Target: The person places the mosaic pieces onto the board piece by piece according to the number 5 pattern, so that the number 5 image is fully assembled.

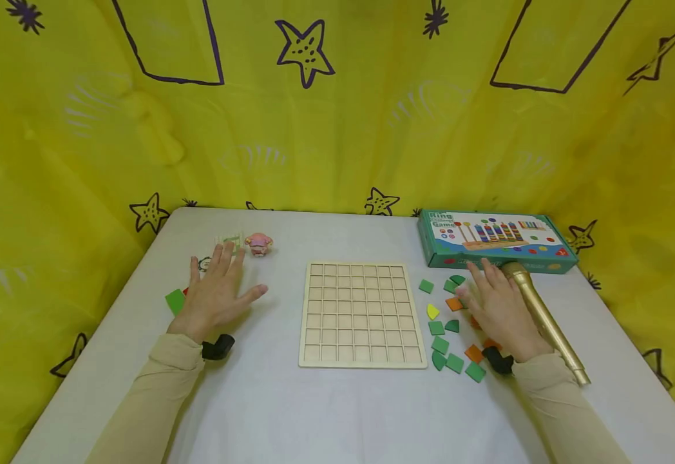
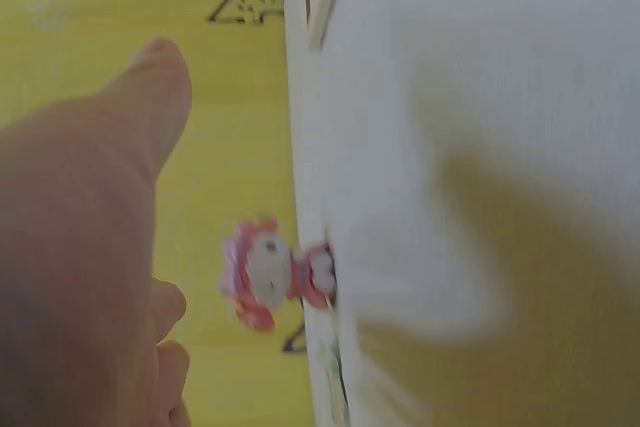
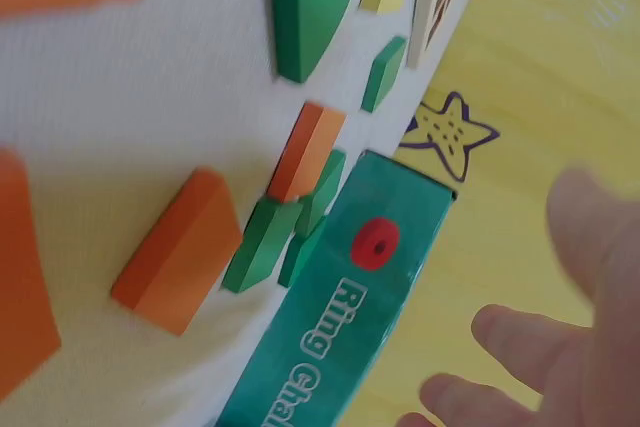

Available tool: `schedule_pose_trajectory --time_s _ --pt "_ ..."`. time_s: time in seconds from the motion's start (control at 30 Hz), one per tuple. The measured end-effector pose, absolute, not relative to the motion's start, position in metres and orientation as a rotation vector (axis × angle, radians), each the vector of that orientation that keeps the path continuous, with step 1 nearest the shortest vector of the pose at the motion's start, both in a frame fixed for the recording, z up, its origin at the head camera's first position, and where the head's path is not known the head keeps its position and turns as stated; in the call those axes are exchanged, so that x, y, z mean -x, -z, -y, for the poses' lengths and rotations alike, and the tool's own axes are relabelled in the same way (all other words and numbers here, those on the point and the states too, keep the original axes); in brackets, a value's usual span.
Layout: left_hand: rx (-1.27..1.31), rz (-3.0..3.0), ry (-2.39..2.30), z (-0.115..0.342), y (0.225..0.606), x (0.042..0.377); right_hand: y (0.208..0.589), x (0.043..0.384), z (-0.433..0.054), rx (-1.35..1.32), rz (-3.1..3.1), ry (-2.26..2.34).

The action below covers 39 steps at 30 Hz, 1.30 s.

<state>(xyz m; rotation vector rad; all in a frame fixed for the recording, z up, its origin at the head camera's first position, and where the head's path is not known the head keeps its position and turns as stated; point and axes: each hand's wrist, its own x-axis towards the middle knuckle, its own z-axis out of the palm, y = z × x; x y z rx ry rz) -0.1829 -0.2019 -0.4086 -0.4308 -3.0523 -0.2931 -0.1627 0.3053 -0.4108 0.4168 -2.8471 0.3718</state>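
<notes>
My left hand (image 1: 212, 296) is held over the left side of the table, fingers spread and holding nothing. Close by its fingertips stands a small pink figurine (image 2: 275, 272). Over on the right, my right hand (image 1: 501, 312) hovers with fingers extended above scattered green tiles (image 1: 440, 345) and orange tiles (image 3: 180, 252), partly hiding some of them. A yellow quarter-round tile (image 1: 433, 312) lies among them. Between the hands lies a pale wooden grid board (image 1: 362, 316) with bare square compartments.
Behind the right hand is a green "Ring Challenge Game" box (image 1: 496, 241). A gold rod-like object (image 1: 552, 328) with a wider head lies beside that hand. A green piece (image 1: 176, 301) and a greenish printed paper (image 1: 230, 241) are partly covered by the left hand. A yellow curtain (image 1: 337, 129) hangs behind.
</notes>
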Motion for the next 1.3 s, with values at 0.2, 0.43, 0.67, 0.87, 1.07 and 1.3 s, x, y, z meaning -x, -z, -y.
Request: schedule_pose_trajectory --time_s 0.2,0.43,0.67,0.87,1.07,1.3 --pt "0.663 3.041 0.391 0.170 0.417 0.153 0.405 0.174 -0.307 -0.408 2.793 -0.425" --pt "0.845 3.102 0.439 0.133 0.432 0.119 0.406 0.202 -0.311 -0.292 3.010 -0.504" --pt "0.838 3.116 0.390 0.128 0.437 0.117 0.412 0.212 -0.315 -0.274 3.095 -0.544" --pt "0.847 3.142 0.399 0.129 0.439 0.117 0.413 0.217 -0.312 -0.295 3.104 -0.553" --pt "0.861 3.132 0.456 0.129 0.440 0.118 0.415 0.222 -0.309 -0.313 3.136 -0.505" --pt "0.891 3.136 0.485 0.130 0.441 0.119 0.405 0.219 -0.299 -0.263 3.086 -0.597"
